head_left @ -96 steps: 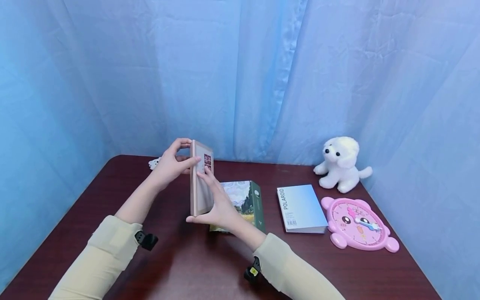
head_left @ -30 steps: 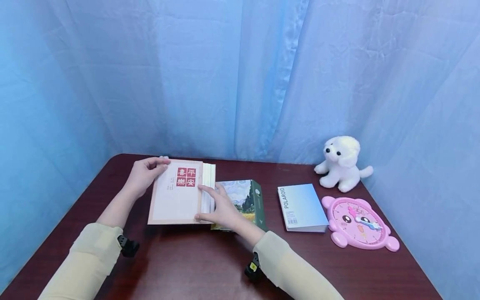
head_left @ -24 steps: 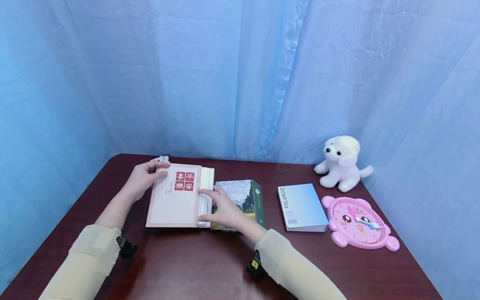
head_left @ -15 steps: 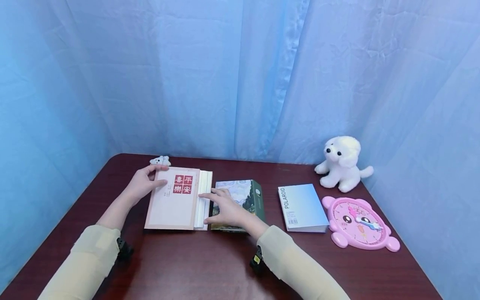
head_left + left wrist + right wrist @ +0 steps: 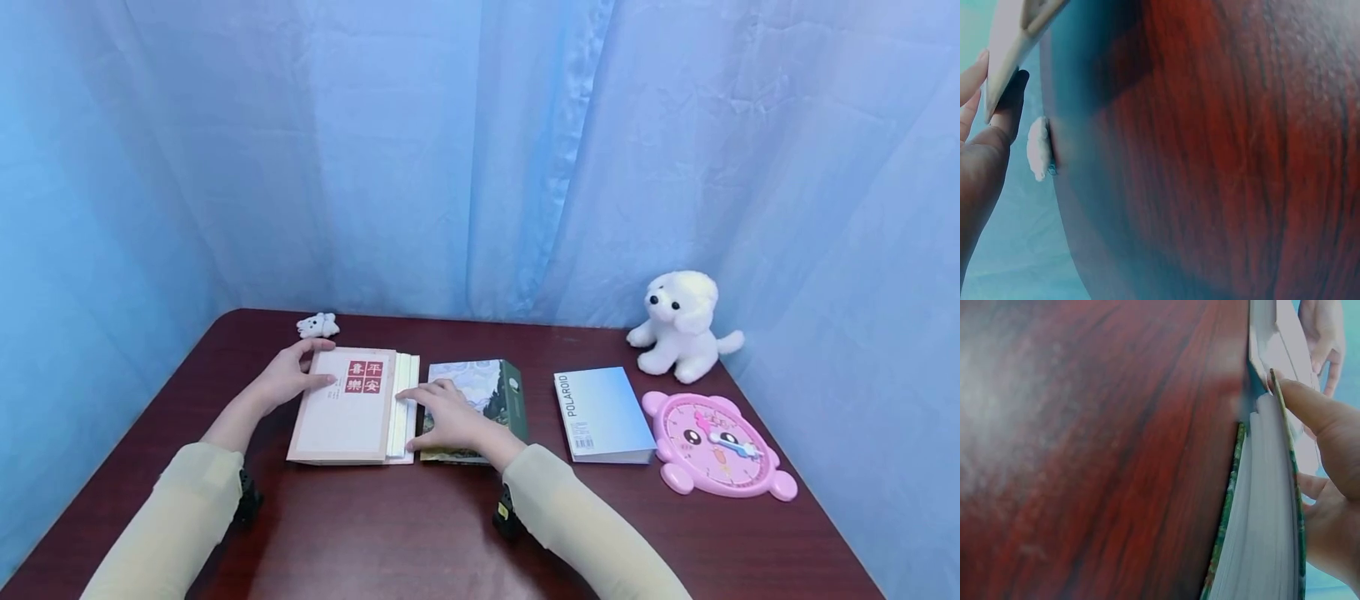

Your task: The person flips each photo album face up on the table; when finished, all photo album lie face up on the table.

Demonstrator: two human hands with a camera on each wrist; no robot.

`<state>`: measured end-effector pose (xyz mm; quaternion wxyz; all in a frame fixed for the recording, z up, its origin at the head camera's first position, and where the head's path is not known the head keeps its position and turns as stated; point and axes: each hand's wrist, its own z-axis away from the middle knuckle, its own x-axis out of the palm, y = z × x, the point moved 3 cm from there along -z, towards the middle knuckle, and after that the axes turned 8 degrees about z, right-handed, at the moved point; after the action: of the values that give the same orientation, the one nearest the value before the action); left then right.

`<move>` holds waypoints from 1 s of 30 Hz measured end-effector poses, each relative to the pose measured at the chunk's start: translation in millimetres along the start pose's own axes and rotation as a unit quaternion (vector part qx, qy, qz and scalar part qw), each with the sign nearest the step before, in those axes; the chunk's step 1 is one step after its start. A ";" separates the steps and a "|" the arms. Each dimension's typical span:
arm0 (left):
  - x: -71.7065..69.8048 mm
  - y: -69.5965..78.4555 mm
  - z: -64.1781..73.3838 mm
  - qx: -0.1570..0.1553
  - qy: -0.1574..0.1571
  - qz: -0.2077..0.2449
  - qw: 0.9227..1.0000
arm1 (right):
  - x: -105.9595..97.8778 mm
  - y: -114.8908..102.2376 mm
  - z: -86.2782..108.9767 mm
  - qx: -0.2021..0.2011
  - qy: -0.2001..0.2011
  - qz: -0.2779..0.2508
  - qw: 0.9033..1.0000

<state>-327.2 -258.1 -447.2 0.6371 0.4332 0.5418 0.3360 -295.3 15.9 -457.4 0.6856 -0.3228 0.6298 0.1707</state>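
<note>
A cream book (image 5: 348, 421) with a red four-square print on its cover is at the left of the table, its white page edges showing on the right. My left hand (image 5: 283, 379) holds its left side, thumb on the cover; the left wrist view shows the book's edge (image 5: 1007, 72) between the fingers. Whether the book rests fully on the table cannot be told. My right hand (image 5: 457, 421) is spread at the book's right side, index finger and thumb touching near the page edges. It passes over a green book (image 5: 513, 400) with a painted landscape cover, partly hiding it.
A blue-white POLAROID book (image 5: 603, 417) lies right of the green book. Beside it are a pink toy clock (image 5: 716, 450) and a white plush dog (image 5: 682, 325). A small white plush (image 5: 318, 325) sits at the table's far left edge. Blue curtains (image 5: 420, 167) hang behind.
The cream book was upright in both hands, then turned cover-up and lowered toward the table at the left. Both hands came down with it; the small plush became visible.
</note>
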 end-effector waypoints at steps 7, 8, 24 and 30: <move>-0.4 -8.0 -5.7 -0.014 -0.013 -0.036 0.999 | 1.7 -0.6 -0.5 0.005 -0.021 0.037 0.999; -0.6 -9.2 -6.5 -0.015 -0.017 -0.039 0.999 | 1.8 -0.8 -0.5 0.005 -0.023 0.039 0.999; -3.3 -11.8 -7.9 0.002 -0.035 -0.120 0.992 | -0.9 -4.2 2.4 -0.006 -0.035 0.062 0.997; 2.0 1.7 -7.2 0.002 -0.030 -0.171 0.985 | -10.2 -2.8 8.8 -0.031 -0.025 0.051 0.998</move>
<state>-333.9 -254.3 -446.7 0.7002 0.3455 0.5893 0.2075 -288.4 21.4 -446.9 0.6812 -0.3066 0.6227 0.2327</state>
